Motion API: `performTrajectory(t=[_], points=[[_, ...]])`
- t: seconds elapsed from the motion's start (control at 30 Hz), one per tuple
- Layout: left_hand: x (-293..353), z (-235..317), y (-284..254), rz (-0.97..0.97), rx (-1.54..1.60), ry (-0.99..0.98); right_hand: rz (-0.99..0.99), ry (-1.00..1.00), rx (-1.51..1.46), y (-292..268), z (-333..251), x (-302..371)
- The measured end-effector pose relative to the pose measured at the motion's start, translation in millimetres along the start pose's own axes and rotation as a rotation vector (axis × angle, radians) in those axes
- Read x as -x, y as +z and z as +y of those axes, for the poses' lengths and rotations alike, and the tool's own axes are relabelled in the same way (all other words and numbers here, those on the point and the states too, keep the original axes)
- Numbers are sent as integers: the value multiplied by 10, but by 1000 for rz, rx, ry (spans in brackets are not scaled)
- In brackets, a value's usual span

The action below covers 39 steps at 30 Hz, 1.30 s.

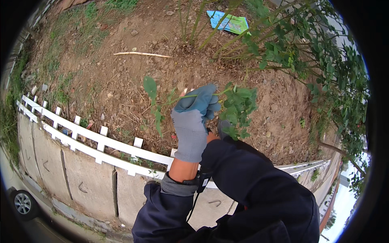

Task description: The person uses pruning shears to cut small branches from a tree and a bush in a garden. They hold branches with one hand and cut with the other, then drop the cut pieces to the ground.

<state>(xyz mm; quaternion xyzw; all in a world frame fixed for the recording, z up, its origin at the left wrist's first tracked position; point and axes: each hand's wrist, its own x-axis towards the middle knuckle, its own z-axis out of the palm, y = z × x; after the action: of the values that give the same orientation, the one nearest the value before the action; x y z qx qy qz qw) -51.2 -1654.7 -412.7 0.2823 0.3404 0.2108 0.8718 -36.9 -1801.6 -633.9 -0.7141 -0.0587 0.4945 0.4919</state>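
Observation:
My left hand (194, 107), in a grey knit glove with a blue-grey coated palm, is closed around the thin green stem of a leafy plant cutting (239, 105). Its leaf cluster hangs to the right of the fist, and a broad leaf (149, 86) stands out on the left side. Of my right hand (212, 137), only a strip of skin by the dark cuff shows, below and behind the left glove. Its fingers are hidden, and whatever they hold cannot be made out. A small pale, shiny patch beside the left knuckles is too small to name.
A low white picket fence (101, 148) runs along concrete slabs (87, 178) in front of me. Beyond lies bare soil with a dry stick (142, 54) and a blue-green packet (227, 22). A leafy shrub (324, 69) stands right; a car wheel (23, 202) shows lower left.

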Motion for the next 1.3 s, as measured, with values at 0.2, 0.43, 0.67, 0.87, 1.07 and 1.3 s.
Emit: performTrajectory(t=[0.2,0.43,0.67,0.87,1.07,1.3], points=[[540,238,-429,200,23,5,-109,-59,-47,613,342,699],[1613,1017,-745,417,66,266,224,605,-31,794,445,1567],[2958,1797,-1190,650,79,473,99,331,301,657,-887,2170],[4208,2478,-1580,797,194,599,-71,131,395,1498,-2168,2748],[5547,3279,-2140,808,168,667,-358,182,248,2592,-3051,3670],[6830,4097,-2664,923,137,732,-530,221,420,3831,-3734,4525]])
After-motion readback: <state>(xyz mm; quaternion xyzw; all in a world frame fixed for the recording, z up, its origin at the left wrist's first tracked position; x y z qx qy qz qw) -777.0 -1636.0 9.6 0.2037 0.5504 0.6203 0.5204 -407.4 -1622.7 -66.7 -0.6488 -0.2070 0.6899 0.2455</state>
